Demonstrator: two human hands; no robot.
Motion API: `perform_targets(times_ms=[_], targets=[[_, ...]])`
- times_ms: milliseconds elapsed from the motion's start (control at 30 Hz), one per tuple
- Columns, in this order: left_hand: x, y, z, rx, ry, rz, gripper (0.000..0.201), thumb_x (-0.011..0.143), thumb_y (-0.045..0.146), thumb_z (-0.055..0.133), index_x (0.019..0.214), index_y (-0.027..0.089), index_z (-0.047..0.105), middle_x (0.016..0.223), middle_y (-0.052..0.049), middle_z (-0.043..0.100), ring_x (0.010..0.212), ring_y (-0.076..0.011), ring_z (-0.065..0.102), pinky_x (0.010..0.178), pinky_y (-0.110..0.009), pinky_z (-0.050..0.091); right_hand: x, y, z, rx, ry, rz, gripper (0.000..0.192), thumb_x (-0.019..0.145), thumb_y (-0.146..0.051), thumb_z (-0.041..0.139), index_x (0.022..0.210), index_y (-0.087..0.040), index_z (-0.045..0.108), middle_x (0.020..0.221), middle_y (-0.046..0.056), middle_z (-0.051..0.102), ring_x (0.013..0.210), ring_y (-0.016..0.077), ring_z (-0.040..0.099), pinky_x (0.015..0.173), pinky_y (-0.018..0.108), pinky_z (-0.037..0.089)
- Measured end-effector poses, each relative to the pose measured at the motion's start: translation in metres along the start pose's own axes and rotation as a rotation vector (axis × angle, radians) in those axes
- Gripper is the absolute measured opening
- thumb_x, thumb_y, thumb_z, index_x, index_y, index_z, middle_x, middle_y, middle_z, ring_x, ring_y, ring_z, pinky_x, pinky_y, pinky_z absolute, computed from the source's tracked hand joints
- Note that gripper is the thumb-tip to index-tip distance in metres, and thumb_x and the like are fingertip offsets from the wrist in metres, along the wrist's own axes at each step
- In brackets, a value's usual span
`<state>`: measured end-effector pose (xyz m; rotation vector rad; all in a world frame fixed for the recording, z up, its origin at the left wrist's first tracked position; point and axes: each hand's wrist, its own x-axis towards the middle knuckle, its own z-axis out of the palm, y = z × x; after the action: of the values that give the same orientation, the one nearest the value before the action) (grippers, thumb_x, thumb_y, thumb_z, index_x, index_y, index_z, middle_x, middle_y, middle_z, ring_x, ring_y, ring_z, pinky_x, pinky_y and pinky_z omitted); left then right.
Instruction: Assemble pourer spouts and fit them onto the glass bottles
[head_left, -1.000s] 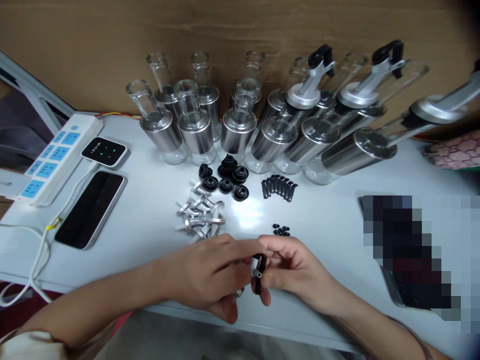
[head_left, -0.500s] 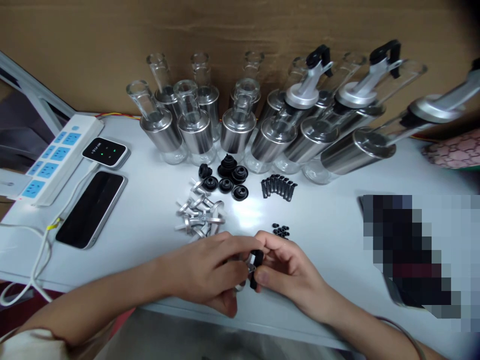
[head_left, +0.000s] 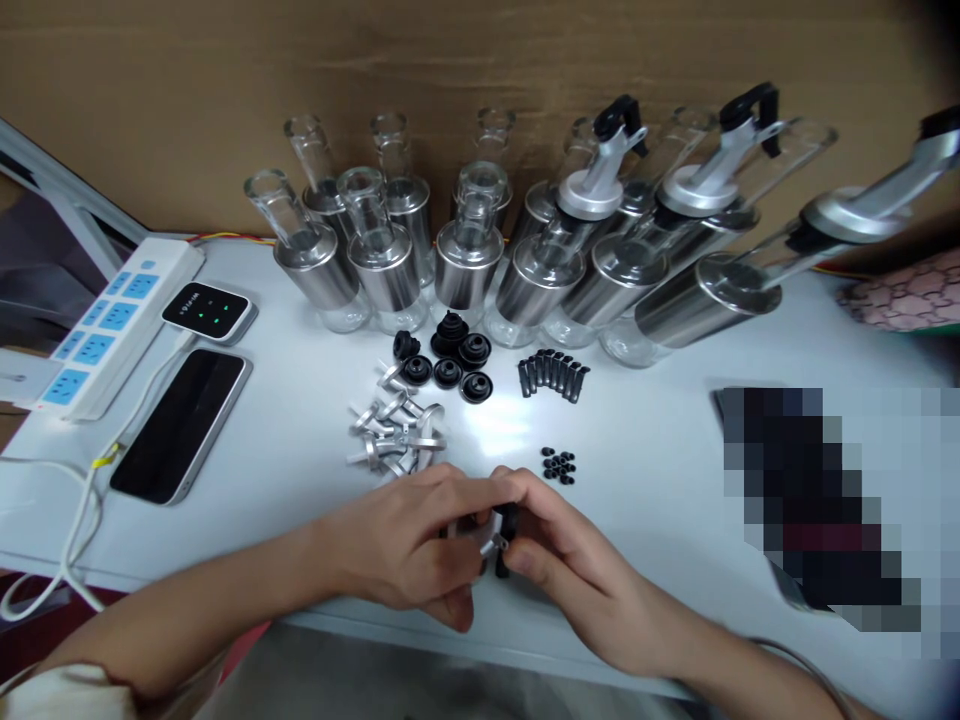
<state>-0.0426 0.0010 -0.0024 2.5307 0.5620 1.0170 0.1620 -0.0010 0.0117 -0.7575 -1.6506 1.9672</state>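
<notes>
Near the table's front edge, my left hand (head_left: 401, 545) is closed round a silver pourer spout (head_left: 492, 532), most of it hidden by the fingers. My right hand (head_left: 581, 570) pinches a black flip cap (head_left: 503, 562) at the tip of that spout. The fingertips of both hands meet over the parts, so I cannot tell whether cap and spout are joined. Just beyond my left hand lies a heap of loose silver spouts (head_left: 397, 430). Black rubber stoppers (head_left: 448, 372), a row of black caps (head_left: 553, 375) and small black plugs (head_left: 559, 465) lie farther off.
Several glass bottles with steel sleeves (head_left: 469, 270) stand along the cardboard at the back, three fitted with pourers (head_left: 592, 190). A power strip (head_left: 112, 320), a Wi-Fi device (head_left: 210, 310) and a phone (head_left: 182, 425) with a white cable are on the left. A blurred-out dark object (head_left: 810, 500) lies right.
My right hand has shifted slightly left and its fingers have closed in more over the black cap. The left hand stays nearly in place, still holding the spout. The view has shifted a little.
</notes>
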Motion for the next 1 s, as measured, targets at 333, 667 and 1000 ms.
perform_targets(times_ms=[333, 667, 1000], targets=[[0.004, 0.001, -0.001, 0.005, 0.018, -0.004, 0.023, 0.093, 0.028, 0.053, 0.073, 0.019, 0.046, 0.115, -0.014, 0.060, 0.075, -0.0116, 0.057, 0.064, -0.027, 0.053, -0.002, 0.004, 0.000, -0.079, 0.015, -0.018, 0.018, 0.100, -0.039, 0.041, 0.104, -0.023, 0.047, 0.090, 0.002, 0.048, 0.082, 0.0145, 0.047, 0.074, 0.027, 0.043], [0.004, -0.002, 0.000, 0.091, 0.212, 0.071, 0.038, 0.095, 0.035, 0.051, 0.062, 0.019, 0.038, 0.112, -0.013, 0.060, 0.073, -0.0107, 0.057, 0.052, -0.026, 0.046, 0.006, -0.010, -0.001, -0.042, -0.059, -0.090, 0.028, 0.102, -0.033, 0.035, 0.121, -0.025, 0.055, 0.116, 0.007, 0.047, 0.105, 0.0174, 0.048, 0.097, 0.031, 0.041], [0.009, -0.004, 0.002, 0.074, 0.188, 0.101, 0.038, 0.098, 0.030, 0.041, 0.062, 0.019, 0.038, 0.109, -0.013, 0.060, 0.062, -0.0093, 0.052, 0.044, -0.025, 0.042, 0.012, -0.004, -0.002, 0.257, -0.080, -0.010, 0.023, 0.089, -0.043, 0.062, 0.098, -0.023, 0.068, 0.103, 0.002, 0.046, 0.096, 0.0151, 0.048, 0.091, 0.032, 0.044]])
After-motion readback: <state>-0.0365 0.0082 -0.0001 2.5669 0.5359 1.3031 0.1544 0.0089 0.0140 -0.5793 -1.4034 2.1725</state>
